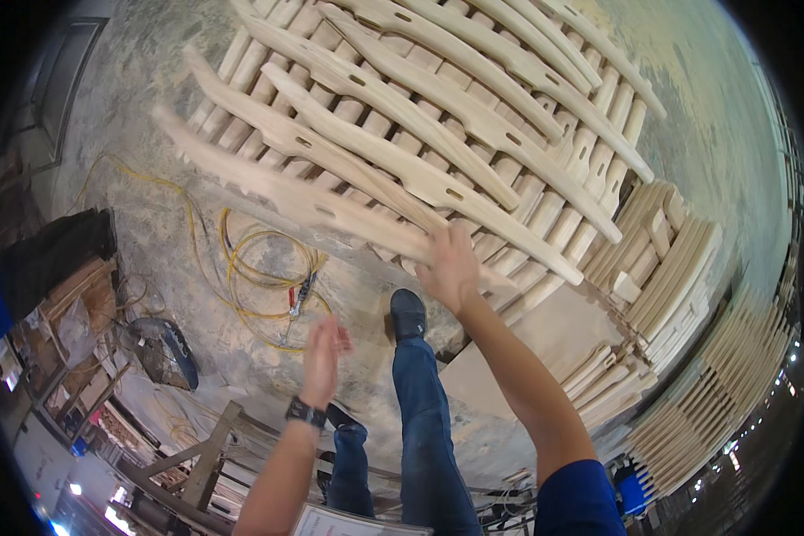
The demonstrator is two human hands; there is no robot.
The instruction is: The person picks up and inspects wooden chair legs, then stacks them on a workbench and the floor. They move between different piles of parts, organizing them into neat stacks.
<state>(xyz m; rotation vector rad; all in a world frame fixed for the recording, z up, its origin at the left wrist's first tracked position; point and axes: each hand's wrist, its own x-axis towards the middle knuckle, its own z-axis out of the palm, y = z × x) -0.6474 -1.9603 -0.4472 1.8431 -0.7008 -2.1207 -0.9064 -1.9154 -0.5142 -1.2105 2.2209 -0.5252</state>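
Note:
My right hand closes round the near right end of a long curved wooden leg, like a chair's back leg with a slot cut in it. That leg looks smeared by motion and lies along the near edge of a layer of similar curved wooden legs. The layer rests crosswise on more wooden pieces beneath. Lower and to the left, my left hand is held over the floor with its fingers stretched out, slightly blurred. Nothing shows in it.
A yellow hose lies coiled on the dusty concrete floor, left of my feet. Stacked wooden parts stand at right, with a slatted stack beyond. A wooden frame and a cluttered shelf are at lower left.

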